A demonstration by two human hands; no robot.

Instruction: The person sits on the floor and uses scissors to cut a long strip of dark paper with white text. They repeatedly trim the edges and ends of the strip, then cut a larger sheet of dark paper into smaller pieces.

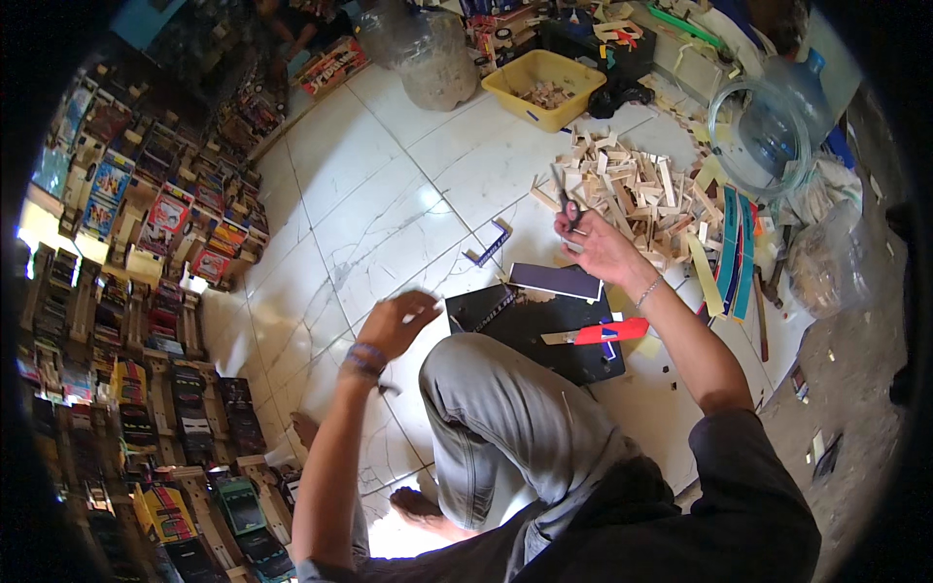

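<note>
My right hand point(607, 251) is raised over the near edge of the wood pile, its fingers closed on dark-handled scissors point(570, 206) whose blades point away from me. My left hand point(397, 325) hovers left of a black board point(544, 335), fingers loosely bent and apart from the thumb, with nothing visible in them. On the board lie a dark rectangular panel point(556, 280) with a pale edge and a red strip point(610, 332) with a pale end. A narrow blue bracket-shaped piece point(488, 245) rests on the tiles beyond the board.
Small wooden blocks point(641, 189) are heaped at the right, beside teal and yellow strips point(741, 253). A yellow basin point(544, 89) and a cloudy plastic container point(437, 73) stand farther back. Rows of wooden toy trucks point(160, 223) fill the left. My bent knee point(476, 369) overlaps the board's near side.
</note>
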